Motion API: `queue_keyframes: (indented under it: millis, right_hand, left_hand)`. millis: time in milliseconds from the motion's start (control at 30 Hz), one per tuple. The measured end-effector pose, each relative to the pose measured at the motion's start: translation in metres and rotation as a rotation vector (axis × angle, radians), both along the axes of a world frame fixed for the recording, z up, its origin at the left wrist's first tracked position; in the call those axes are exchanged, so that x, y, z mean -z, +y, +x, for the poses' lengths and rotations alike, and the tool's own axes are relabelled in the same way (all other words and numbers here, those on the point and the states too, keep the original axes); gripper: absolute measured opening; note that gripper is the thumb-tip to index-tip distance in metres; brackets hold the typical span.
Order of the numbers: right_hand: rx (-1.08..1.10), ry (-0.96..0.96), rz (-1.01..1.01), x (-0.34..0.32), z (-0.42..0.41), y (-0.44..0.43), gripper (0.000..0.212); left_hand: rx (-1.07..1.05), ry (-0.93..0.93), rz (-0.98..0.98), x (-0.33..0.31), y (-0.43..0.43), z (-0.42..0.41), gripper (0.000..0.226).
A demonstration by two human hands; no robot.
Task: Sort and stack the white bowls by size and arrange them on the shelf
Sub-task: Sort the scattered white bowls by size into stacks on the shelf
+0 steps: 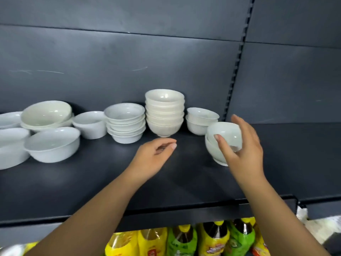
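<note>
White bowls stand along a dark shelf (92, 185). My right hand (249, 152) grips a tilted stack of two small bowls (226, 133) at the right, thumb across the front and fingers behind; the stack's foot touches the shelf. My left hand (154, 158) hovers over the shelf's middle, fingers loosely curled, holding nothing. Behind it rise a tall stack of deep bowls (164, 113) and a lower stack of rimmed bowls (125, 123). A pair of small bowls (198, 121) sits by the back panel. A single bowl (90, 124) and large bowls (53, 144) lie to the left.
The dark back panel has a slotted upright (233, 74) just right of the bowls. The shelf's front edge runs below my forearms. Yellow and green bottles (184, 241) fill the shelf underneath. Bare shelf lies to the right of my right hand.
</note>
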State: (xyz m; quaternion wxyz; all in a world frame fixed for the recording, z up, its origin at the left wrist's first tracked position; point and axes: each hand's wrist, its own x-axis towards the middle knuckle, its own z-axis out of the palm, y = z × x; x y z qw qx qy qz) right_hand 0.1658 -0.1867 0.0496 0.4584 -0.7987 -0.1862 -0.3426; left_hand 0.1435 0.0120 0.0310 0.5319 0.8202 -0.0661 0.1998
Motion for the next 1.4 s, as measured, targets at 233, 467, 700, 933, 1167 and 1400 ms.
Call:
queue_keyframes:
  millis: [233, 467, 700, 933, 1167, 1400]
  right_hand:
    - [-0.266, -0.076, -0.132, 0.001, -0.036, 0.147, 0.039]
    - [-0.384, 0.15, -0.219, 0.025, -0.05, 0.285, 0.038]
    - [-0.414, 0.457, -0.159, 0.029, -0.04, 0.34, 0.074]
    - [-0.39, 0.618, -0.042, 0.034, -0.041, 0.336, 0.054]
    - [-0.329, 0.544, -0.046, 0.033, -0.047, 0.306, 0.034]
    - [-0.314, 0.53, 0.058, 0.038, -0.049, 0.231, 0.026]
  left_hand:
    - [-0.239, -0.079, -0.047, -0.01, 0.131, -0.09, 0.023]
    - [-0.401, -0.061, 0.268, 0.016, 0.234, -0.156, 0.022]
    - [-0.4, 0.001, 0.589, 0.048, 0.258, -0.168, 0.044]
    - [-0.403, -0.017, 0.658, 0.049, 0.256, -0.167, 0.036]
    - [-0.448, 0.049, 0.306, 0.035, 0.253, -0.153, 0.03]
    - [-0.213, 0.261, 0.031, 0.023, 0.219, -0.11, 0.069]
